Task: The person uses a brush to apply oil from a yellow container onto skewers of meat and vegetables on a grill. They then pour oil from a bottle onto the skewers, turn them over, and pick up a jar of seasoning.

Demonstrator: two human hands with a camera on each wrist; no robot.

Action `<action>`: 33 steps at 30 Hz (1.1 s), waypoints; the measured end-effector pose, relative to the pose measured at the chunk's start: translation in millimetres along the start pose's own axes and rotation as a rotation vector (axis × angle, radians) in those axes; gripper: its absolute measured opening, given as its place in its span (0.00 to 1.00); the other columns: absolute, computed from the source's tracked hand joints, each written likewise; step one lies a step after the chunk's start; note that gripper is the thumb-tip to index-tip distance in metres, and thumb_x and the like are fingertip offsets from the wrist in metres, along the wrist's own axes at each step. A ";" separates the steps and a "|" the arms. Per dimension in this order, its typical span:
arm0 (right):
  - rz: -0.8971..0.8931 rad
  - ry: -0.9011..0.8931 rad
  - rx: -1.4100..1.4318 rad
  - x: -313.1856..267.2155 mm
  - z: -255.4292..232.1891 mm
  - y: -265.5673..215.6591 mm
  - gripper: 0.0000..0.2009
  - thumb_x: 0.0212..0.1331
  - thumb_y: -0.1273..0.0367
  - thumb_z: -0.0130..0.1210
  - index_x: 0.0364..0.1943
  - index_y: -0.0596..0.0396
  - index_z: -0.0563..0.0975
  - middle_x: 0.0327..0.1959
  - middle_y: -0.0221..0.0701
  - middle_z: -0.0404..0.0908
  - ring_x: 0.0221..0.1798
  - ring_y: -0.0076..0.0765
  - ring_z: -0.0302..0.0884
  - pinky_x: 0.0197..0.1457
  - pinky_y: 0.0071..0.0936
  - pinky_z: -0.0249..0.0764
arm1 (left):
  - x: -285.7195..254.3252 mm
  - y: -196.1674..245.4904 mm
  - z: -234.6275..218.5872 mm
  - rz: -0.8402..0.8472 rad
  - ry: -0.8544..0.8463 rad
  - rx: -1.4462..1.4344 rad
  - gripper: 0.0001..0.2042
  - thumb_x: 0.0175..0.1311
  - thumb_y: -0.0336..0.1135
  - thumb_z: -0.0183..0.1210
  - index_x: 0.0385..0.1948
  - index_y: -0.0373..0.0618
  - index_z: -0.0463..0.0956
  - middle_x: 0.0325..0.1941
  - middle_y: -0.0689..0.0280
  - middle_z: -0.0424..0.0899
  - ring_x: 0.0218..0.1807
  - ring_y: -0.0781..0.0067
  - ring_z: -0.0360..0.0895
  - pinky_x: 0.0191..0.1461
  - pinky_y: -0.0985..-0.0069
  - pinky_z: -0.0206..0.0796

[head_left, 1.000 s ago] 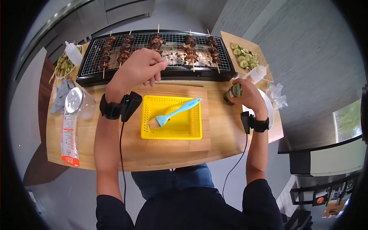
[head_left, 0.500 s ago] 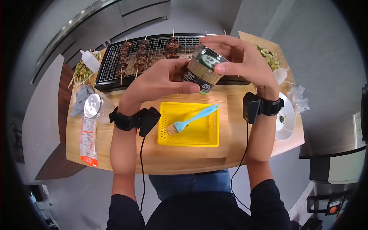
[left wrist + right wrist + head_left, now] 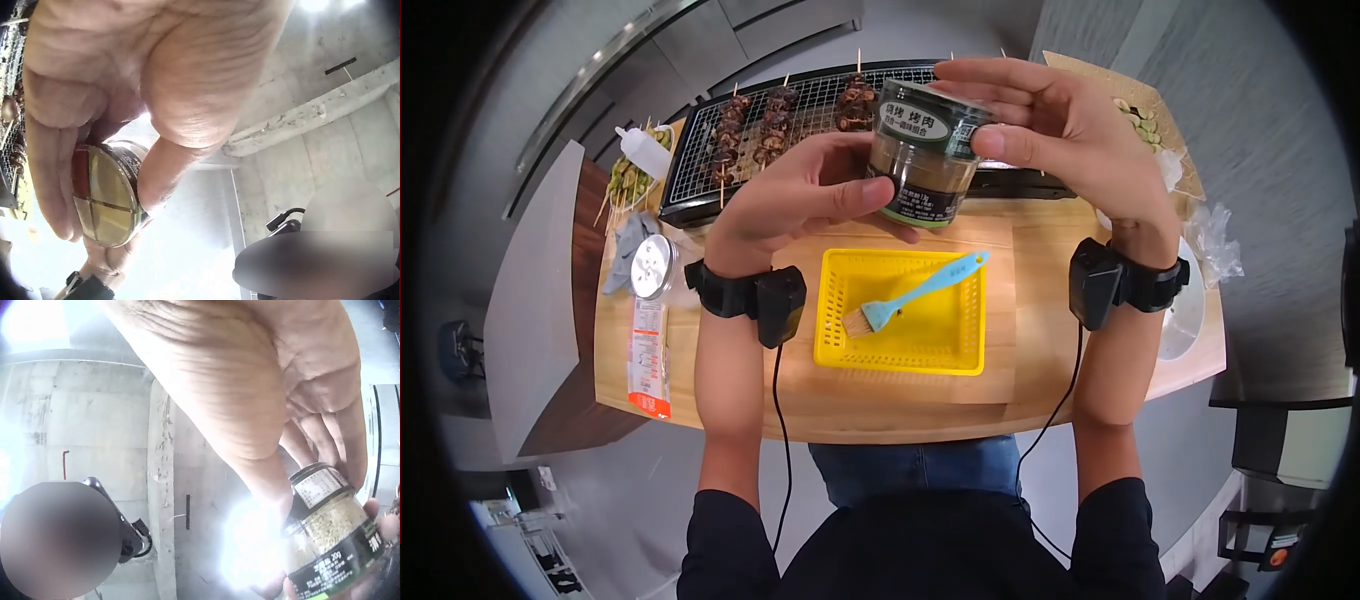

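Both hands hold a clear seasoning jar (image 3: 928,160) with a dark green and black label, raised over the table near the grill. My left hand (image 3: 785,200) grips its lower part, thumb across the front. My right hand (image 3: 1090,135) has thumb and fingers around the lid end. In the left wrist view the jar's base (image 3: 107,200) shows sections of different colours, red-brown and yellowish. Pale grains fill part of the jar (image 3: 334,534) in the right wrist view. Below the hands, a blue-handled basting brush (image 3: 925,292) lies in a yellow basket (image 3: 828,310).
Behind the hands a black grill (image 3: 688,212) carries meat skewers (image 3: 730,140). To the left are a squeeze bottle (image 3: 643,152), a grey cloth (image 3: 630,250), a metal-lidded jar (image 3: 652,268) and a packet (image 3: 648,360). On the right are a white plate (image 3: 1185,325), a plastic bag (image 3: 1215,245) and sliced vegetables (image 3: 1142,125).
My right hand has lifted the seasoning jar from the table's right side to the middle. My left hand has come to grip it, and the jar now stands more upright with its label facing me.
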State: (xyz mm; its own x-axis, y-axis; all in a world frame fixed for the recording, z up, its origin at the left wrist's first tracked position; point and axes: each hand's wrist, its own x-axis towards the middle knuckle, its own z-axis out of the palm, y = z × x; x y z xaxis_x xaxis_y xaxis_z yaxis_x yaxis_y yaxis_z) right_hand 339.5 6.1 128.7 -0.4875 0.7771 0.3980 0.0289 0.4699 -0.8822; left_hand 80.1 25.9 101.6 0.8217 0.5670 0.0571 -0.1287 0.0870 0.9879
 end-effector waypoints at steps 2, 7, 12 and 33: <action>0.020 0.000 0.011 0.7 0.9 0.6 0.28 0.55 0.69 0.67 0.59 0.66 0.71 0.55 0.40 0.79 0.57 0.30 0.78 0.59 0.22 0.73 | 1.1 -3.0 -1.5 0.001 -0.008 -0.005 0.27 0.61 0.43 0.67 0.55 0.32 0.71 0.52 0.58 0.81 0.51 0.68 0.80 0.59 0.72 0.72; 0.010 -0.011 -0.067 4.5 8.6 -2.3 0.31 0.57 0.65 0.65 0.63 0.63 0.68 0.59 0.40 0.76 0.61 0.34 0.75 0.64 0.27 0.71 | -4.0 3.3 5.5 0.006 0.153 0.100 0.26 0.60 0.43 0.68 0.55 0.36 0.73 0.52 0.63 0.81 0.54 0.75 0.76 0.61 0.77 0.66; 0.062 0.094 -0.254 7.8 13.0 0.4 0.30 0.55 0.65 0.67 0.61 0.62 0.71 0.56 0.38 0.78 0.56 0.29 0.77 0.61 0.24 0.73 | -0.2 -0.9 2.7 0.021 0.240 0.138 0.26 0.59 0.42 0.68 0.55 0.39 0.73 0.52 0.66 0.81 0.54 0.79 0.76 0.61 0.78 0.65; 0.033 0.041 -0.239 9.7 16.2 7.2 0.27 0.55 0.67 0.66 0.59 0.60 0.74 0.44 0.32 0.82 0.45 0.23 0.78 0.52 0.21 0.75 | -2.9 -4.3 -8.8 0.138 0.215 0.050 0.28 0.59 0.40 0.68 0.58 0.39 0.69 0.54 0.66 0.79 0.56 0.79 0.74 0.58 0.79 0.68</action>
State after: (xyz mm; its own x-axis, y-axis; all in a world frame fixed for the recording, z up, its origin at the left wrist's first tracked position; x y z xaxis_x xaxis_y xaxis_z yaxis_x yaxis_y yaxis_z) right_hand 320.8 10.3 122.1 -0.4471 0.8077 0.3843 0.2525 0.5261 -0.8120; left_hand 73.3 31.1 95.9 0.6608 0.7323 0.1648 -0.1993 -0.0406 0.9791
